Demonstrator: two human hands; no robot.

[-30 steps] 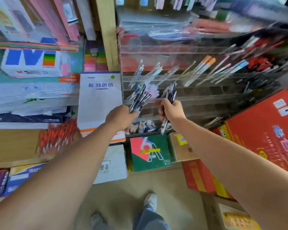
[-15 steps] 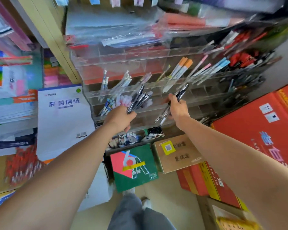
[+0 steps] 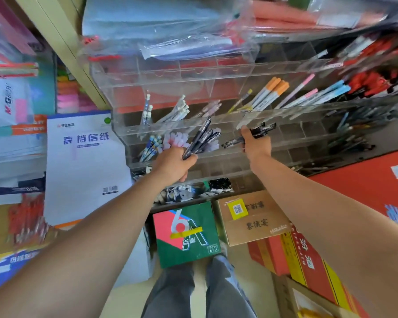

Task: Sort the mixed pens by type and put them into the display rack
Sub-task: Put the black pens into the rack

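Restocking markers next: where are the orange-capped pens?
Head view, right of centre: the orange-capped pens lean in the rack, second row, above the right hand, left of pink-capped pens.

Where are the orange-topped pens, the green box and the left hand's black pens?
orange-topped pens (image 3: 276,85): head view, on an orange cap.
green box (image 3: 170,258): head view, on its green top.
black pens (image 3: 200,134): head view, on a barrel above the left hand (image 3: 174,164).

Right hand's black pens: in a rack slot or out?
Out: right hand grips the black pens sideways in front of the display rack.
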